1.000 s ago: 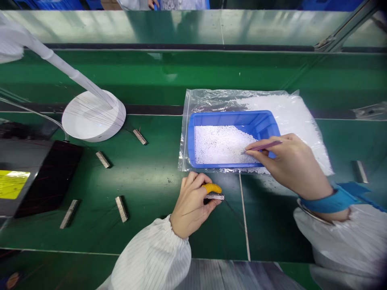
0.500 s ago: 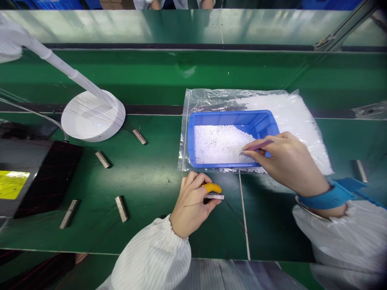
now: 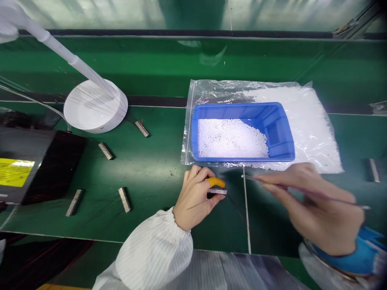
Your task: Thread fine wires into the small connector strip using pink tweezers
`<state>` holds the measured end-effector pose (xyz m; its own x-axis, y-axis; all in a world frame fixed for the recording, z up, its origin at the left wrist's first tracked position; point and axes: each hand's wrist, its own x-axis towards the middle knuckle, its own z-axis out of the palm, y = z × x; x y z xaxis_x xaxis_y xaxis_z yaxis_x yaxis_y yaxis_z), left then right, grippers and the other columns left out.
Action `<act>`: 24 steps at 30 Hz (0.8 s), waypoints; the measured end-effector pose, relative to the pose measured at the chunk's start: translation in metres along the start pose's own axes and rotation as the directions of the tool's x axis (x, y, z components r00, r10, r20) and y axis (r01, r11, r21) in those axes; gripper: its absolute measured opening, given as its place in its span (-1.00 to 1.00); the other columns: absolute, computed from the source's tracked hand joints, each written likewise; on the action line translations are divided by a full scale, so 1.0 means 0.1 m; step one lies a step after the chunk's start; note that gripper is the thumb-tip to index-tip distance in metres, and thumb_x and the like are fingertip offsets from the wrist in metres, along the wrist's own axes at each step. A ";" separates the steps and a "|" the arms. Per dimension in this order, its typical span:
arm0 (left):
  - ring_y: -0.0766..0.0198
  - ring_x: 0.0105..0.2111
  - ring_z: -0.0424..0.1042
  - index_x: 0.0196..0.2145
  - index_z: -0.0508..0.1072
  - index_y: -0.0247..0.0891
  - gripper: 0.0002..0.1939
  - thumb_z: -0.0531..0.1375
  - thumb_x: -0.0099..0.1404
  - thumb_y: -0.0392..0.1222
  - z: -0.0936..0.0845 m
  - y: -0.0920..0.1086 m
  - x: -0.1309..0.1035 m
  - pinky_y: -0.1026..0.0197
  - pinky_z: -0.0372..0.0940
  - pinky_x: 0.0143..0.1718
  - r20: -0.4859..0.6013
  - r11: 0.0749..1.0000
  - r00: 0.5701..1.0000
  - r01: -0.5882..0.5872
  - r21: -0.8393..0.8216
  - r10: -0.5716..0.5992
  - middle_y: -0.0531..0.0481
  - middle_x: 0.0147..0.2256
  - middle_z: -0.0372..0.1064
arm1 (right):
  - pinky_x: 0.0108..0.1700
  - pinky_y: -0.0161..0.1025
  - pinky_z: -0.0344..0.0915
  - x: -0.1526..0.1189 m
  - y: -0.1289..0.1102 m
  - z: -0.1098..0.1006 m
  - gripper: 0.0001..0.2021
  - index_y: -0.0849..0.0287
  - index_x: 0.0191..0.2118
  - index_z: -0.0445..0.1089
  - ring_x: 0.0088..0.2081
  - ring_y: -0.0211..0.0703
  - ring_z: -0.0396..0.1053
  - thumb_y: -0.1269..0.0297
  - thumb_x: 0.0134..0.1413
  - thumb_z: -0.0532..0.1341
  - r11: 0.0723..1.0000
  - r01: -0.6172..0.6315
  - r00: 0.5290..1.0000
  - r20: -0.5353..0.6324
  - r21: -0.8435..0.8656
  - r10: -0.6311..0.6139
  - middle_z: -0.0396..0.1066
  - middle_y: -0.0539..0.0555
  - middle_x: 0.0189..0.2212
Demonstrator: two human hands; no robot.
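My left hand [image 3: 196, 197], with a yellow finger cot on one finger, pinches a small black-and-white strip-shaped part [image 3: 218, 191] just above the green bench. Thin dark wires trail from around that part. My right hand [image 3: 314, 201], blurred by motion and banded with a blue wrist strap, grips a pair of tweezers [image 3: 256, 178]. At the tweezers' tip sits a tiny white bead [image 3: 242, 176], to the right of the strip-shaped part and apart from it. Behind both hands stands a blue plastic bin [image 3: 279, 133] partly filled with small white beads [image 3: 229, 139].
Under the bin lies a clear bag of white beads [image 3: 317, 133]. Several similar strip parts, such as one strip [image 3: 124, 199], lie at left; another strip [image 3: 375, 170] is far right. A white lamp base [image 3: 121, 114] and a black box [image 3: 54, 165] stand on the left.
My right hand has drawn the tweezers out of the bin, toward me and to the right, with a bead at the tip. My left hand keeps its hold. The view has shifted slightly.
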<state>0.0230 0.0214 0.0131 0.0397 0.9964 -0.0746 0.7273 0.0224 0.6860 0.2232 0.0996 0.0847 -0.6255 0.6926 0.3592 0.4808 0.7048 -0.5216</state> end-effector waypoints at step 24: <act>0.33 -0.16 0.11 -0.29 0.48 -0.24 -0.75 0.27 0.19 -0.01 0.03 0.03 0.02 0.23 0.09 -0.18 -0.007 0.998 0.999 0.053 0.020 -0.053 0.01 -0.20 0.25 | -0.23 -0.32 0.17 -0.28 0.03 0.49 -0.76 0.09 -0.17 0.40 -0.34 -0.50 0.31 0.48 0.01 0.26 0.989 -0.075 0.995 0.070 0.126 0.066 0.46 -0.15 -0.26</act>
<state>0.0276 0.0234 0.0131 -0.0036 0.9943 -0.1062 0.7418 0.0738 0.6665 0.2126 0.0750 0.0352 -0.6341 0.7251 0.2687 0.4447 0.6262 -0.6403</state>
